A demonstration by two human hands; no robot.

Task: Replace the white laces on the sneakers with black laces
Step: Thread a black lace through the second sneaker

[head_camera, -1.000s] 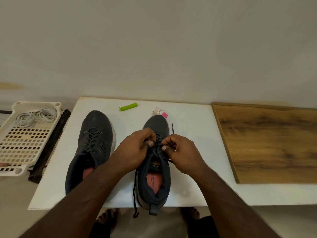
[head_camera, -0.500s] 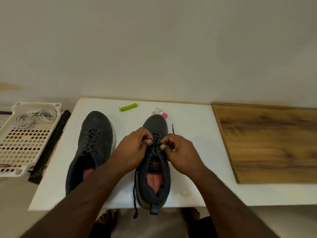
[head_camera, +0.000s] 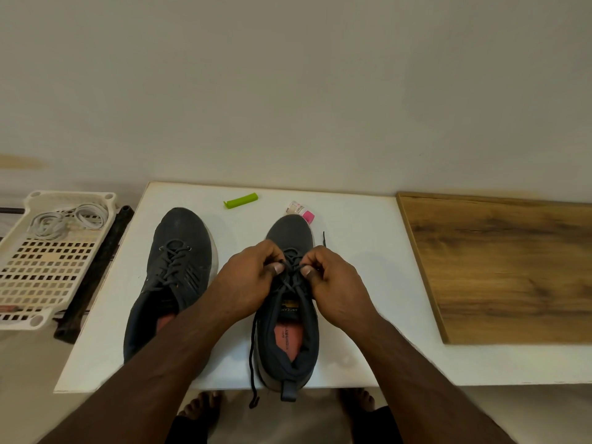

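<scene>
Both: left hand | right hand | pinching black lace between

Setting: a plain indoor room, probably domestic. Evidence: a bare off-white wall fills the upper frame. A white table stands against it at centre, with a wood board at right. A perforated plastic tray sits at left. Bare feet show on a pale floor at the bottom edge.
</scene>
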